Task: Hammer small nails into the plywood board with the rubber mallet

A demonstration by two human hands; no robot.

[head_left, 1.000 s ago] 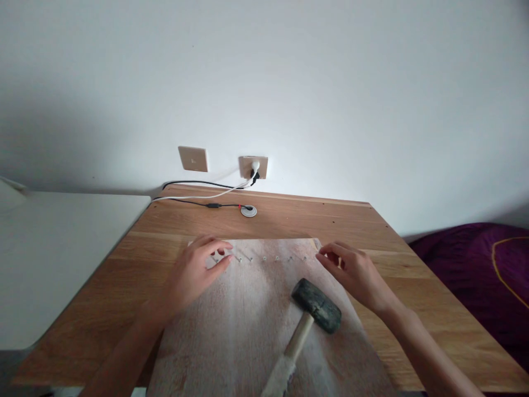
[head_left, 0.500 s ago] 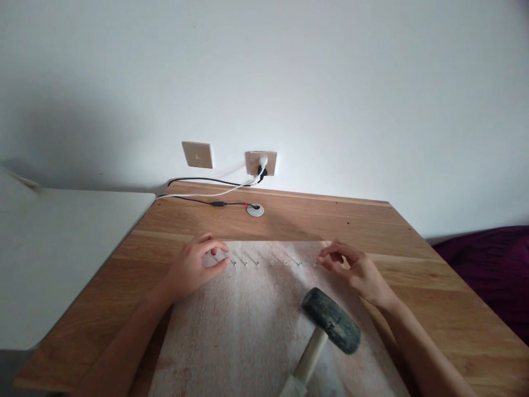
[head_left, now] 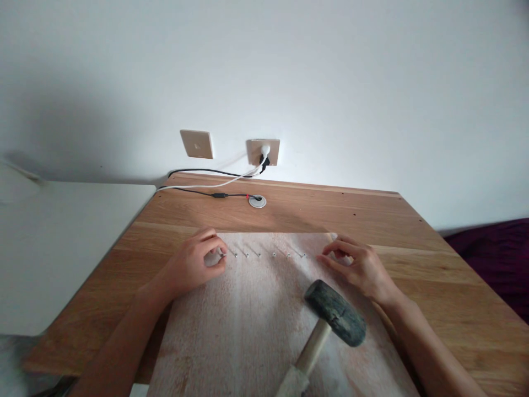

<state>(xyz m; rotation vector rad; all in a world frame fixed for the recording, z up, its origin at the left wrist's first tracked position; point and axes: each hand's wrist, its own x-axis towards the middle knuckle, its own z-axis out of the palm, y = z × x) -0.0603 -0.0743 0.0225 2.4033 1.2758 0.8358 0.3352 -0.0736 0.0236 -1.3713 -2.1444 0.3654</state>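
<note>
A pale wooden board [head_left: 252, 320] lies on the wooden table [head_left: 433, 259], with a row of several small nails [head_left: 273, 254] standing near its far edge. My left hand [head_left: 194, 263] rests at the left end of the row, thumb and forefinger pinched on the leftmost nail. At the right end, my right hand [head_left: 359, 267] has its fingers curled in a pinch at the rightmost nail; what lies between them is hidden. A mallet [head_left: 330, 325] with a dark head and pale handle lies on the board, just below my right hand.
Black and white cables [head_left: 206, 187] run from a wall socket [head_left: 263, 151] to a grommet [head_left: 257, 202] at the table's back. A white surface [head_left: 53, 248] adjoins the table on the left. Purple fabric [head_left: 500, 248] lies at the right.
The view has shifted slightly, so the board and mallet sit further right and lower. Both hands stay at the ends of the nail row, with the left fingers closing more onto the nail.
</note>
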